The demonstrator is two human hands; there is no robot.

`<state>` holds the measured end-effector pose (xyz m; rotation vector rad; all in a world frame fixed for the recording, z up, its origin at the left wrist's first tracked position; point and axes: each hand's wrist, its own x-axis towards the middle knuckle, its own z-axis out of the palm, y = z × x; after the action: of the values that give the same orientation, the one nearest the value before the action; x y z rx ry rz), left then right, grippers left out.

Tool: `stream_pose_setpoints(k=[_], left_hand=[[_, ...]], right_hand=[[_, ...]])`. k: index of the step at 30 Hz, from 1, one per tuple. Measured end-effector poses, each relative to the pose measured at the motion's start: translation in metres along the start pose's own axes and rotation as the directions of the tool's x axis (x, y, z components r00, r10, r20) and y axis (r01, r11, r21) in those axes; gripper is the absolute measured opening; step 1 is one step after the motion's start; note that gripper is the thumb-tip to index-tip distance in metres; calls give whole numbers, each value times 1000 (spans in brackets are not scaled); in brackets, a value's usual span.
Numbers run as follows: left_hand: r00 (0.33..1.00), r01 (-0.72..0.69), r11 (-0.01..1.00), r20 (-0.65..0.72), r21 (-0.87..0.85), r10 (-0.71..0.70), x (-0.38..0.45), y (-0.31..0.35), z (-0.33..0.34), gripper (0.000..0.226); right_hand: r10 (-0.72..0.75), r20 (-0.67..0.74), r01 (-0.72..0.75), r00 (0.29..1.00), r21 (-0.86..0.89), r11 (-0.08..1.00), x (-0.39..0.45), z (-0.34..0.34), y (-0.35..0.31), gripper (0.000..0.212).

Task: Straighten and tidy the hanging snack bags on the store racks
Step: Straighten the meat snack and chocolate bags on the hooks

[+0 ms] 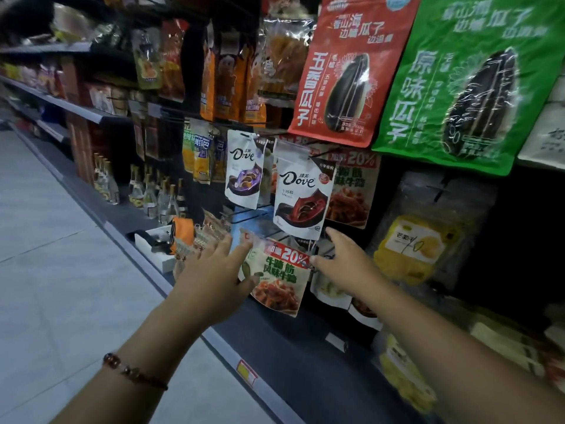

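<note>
Apparently mid-task, the person's left hand (214, 270) and right hand (342, 261) bracket a tilted beef snack bag (279, 276) low on the rack (244, 217), fingers loosely extended, clamping nothing; Dove bags (301, 194) above hang slightly askew.

Beef tendon snack bag (276, 278): glossy plastic film, clear crinkled top strip.
White Dove pouch (301, 194): smooth, satin-sheen plastic.
Red sunflower seed bag (345, 71): matt printed plastic, glossy over seed picture.
Green sunflower seed bag (464, 78): same finish.
Rack hooks (244, 217): thin dark metal wire.
Bracelet (134, 371): polished brown beads.
Floor (46, 240): smooth pale tile.
</note>
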<state>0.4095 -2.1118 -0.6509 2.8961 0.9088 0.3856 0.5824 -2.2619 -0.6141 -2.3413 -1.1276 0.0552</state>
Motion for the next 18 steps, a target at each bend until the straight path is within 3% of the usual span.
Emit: stream_pose_setpoints(k=[7, 12, 15, 18], left_hand=[[999, -36, 999, 32, -23, 36, 56, -8, 16, 71], [998, -36, 998, 40, -46, 38, 72, -2, 23, 66], [999, -42, 997, 27, -65, 44, 78, -1, 24, 64], [999, -49, 992, -22, -113, 47, 83, -4, 26, 61]], right_hand=[[267, -100, -207, 959, 401, 893, 95, 21, 12, 43], [345, -178, -144, 922, 668, 730, 141, 38, 20, 24], [342, -209, -98, 916, 712, 696, 148, 43, 19, 9], [288, -220, -46, 932, 715, 697, 140, 44, 13, 13]])
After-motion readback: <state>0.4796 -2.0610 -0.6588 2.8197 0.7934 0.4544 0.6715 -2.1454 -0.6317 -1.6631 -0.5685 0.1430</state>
